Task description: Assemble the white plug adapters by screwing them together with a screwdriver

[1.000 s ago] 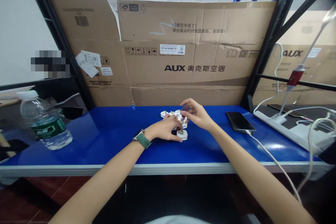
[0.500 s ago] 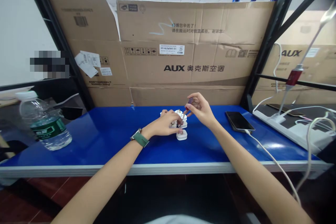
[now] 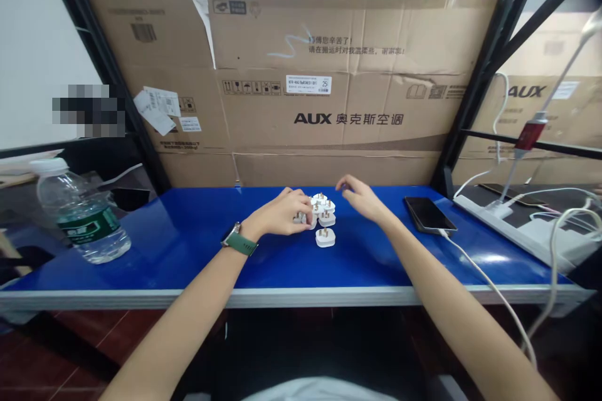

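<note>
Several white plugs (image 3: 325, 219) with metal prongs pointing up sit clustered on the blue tabletop (image 3: 202, 250). One single plug (image 3: 325, 239) lies nearer to me, apart from the group. My left hand (image 3: 285, 212), with a green-strapped watch on its wrist, curls its fingers around a plug (image 3: 300, 218) at the left of the cluster. My fingers partly cover that plug. To the right of the cluster, my right hand (image 3: 361, 197) hovers with its fingers curled in. The screwdriver seen earlier does not show now; whatever is inside the right hand is hidden.
A water bottle (image 3: 82, 213) stands at the left. On the right lies a phone (image 3: 429, 214) with a white cable (image 3: 489, 288), beside a power strip (image 3: 512, 225). A cardboard sheet (image 3: 329, 163) rises behind the table.
My left hand has shifted left, away from the near plug, uncovering more of the cluster. My right hand has drawn back slightly from the plugs, and the screwdriver it held is out of sight.
</note>
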Action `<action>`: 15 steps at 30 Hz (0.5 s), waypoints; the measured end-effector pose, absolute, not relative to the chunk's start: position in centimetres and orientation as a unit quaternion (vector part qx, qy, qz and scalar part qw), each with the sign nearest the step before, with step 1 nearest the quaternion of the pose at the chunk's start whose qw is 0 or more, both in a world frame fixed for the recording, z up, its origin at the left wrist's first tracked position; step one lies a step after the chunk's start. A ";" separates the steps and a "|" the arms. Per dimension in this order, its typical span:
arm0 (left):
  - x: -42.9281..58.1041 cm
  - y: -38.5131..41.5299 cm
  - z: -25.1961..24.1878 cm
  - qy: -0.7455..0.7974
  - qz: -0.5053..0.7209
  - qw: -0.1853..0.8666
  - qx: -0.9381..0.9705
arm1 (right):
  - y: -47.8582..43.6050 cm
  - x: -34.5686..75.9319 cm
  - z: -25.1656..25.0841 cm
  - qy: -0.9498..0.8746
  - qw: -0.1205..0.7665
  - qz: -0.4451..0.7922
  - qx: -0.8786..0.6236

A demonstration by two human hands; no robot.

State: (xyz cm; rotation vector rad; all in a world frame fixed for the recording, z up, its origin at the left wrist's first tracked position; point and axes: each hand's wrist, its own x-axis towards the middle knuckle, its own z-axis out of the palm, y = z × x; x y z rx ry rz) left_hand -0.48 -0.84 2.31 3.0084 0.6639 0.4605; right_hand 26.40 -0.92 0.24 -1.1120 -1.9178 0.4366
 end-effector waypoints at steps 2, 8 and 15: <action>-0.7 -0.8 2.3 0.207 0.134 0.020 0.969 | -1.2 26.3 0.1 -0.809 0.337 0.183 -0.445; -0.2 -0.7 1.8 0.179 0.143 0.040 0.973 | -2.6 25.6 0.4 -0.883 0.142 0.230 -0.383; 0.1 -0.5 1.5 0.184 0.138 0.024 0.973 | -2.2 25.7 -0.5 -0.889 0.103 0.217 -0.390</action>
